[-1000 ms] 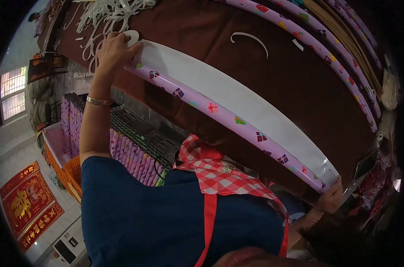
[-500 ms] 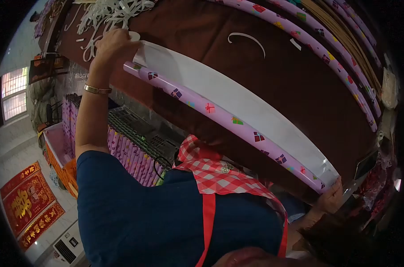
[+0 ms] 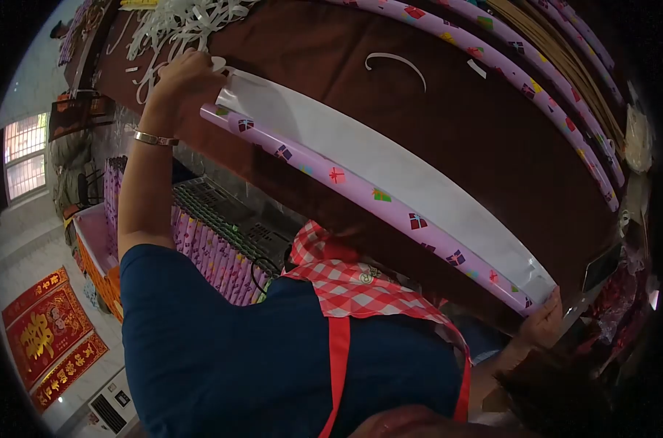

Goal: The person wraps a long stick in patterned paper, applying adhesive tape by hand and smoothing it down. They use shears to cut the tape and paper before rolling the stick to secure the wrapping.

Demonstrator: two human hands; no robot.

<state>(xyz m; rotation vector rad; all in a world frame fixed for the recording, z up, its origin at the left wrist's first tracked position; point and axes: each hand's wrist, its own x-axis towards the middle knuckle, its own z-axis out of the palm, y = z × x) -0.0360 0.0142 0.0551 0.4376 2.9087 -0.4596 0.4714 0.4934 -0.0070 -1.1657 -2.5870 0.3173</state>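
A long purple roll of gift-patterned wrapping paper [image 3: 360, 191] lies diagonally across the brown cloth, its white underside [image 3: 390, 157] showing as a strip along the far side. At the roll's upper left end is my left hand [image 3: 184, 77], fingers closed beside a small white round piece [image 3: 218, 63]; what they grip is partly hidden. My right hand [image 3: 544, 319] is closed on the lower right end of the paper, where a clear, shiny layer shows.
White curled strips [image 3: 182, 29] are heaped at the upper left. More patterned rolls [image 3: 525, 86] lie along the far side, near a loose white strip [image 3: 397, 57]. Below the table's near edge stand an orange basket [image 3: 94, 252] and many finished-looking rolls [image 3: 211, 244]. A phone-like object [image 3: 603, 267] lies at right.
The left arm has shifted slightly left in view, and its bracelet looks turned. The roll and the things on the cloth appear moved slightly left. Both hands remain at the paper's ends.
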